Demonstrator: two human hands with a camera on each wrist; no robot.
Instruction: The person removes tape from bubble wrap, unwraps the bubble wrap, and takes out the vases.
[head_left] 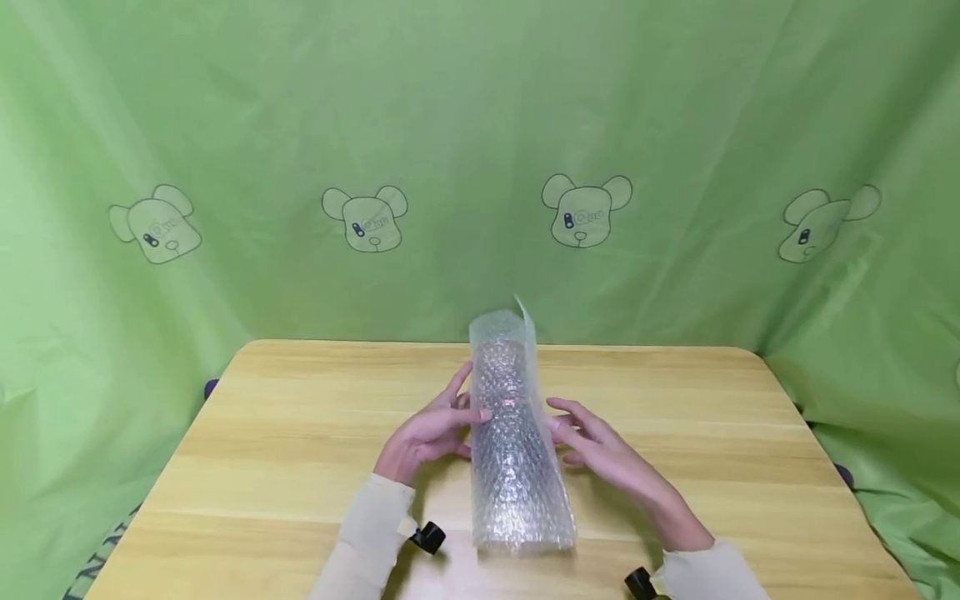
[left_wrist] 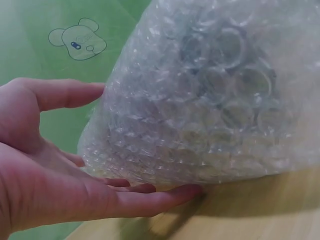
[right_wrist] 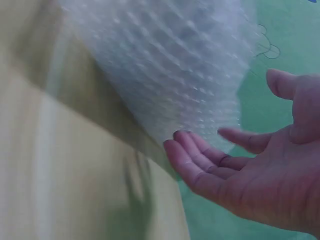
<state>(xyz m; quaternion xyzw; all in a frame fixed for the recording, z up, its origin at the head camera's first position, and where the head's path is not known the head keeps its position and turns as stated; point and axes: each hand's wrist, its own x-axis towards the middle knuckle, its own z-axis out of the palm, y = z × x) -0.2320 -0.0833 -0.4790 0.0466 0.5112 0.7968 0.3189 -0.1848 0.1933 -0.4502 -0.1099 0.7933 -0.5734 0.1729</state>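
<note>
A long roll of clear bubble wrap (head_left: 513, 467) stands out at mid-table, its loose edge sticking up at the far end. Something darker shows faintly through the layers in the left wrist view, but its kind is unclear. My left hand (head_left: 433, 427) holds the roll from the left, thumb on the wrap and fingers along its side and underneath. On the other side is my right hand (head_left: 600, 446), close to the wrap's right edge. Its fingers are spread and loosely bent in the right wrist view, with the bubble wrap (right_wrist: 175, 65) beyond the fingertips.
The wooden table (head_left: 300, 408) has rounded far corners. Behind and around it hangs a green curtain (head_left: 465, 125) printed with bear heads. Small black devices (head_left: 429, 538) are strapped at both wrists.
</note>
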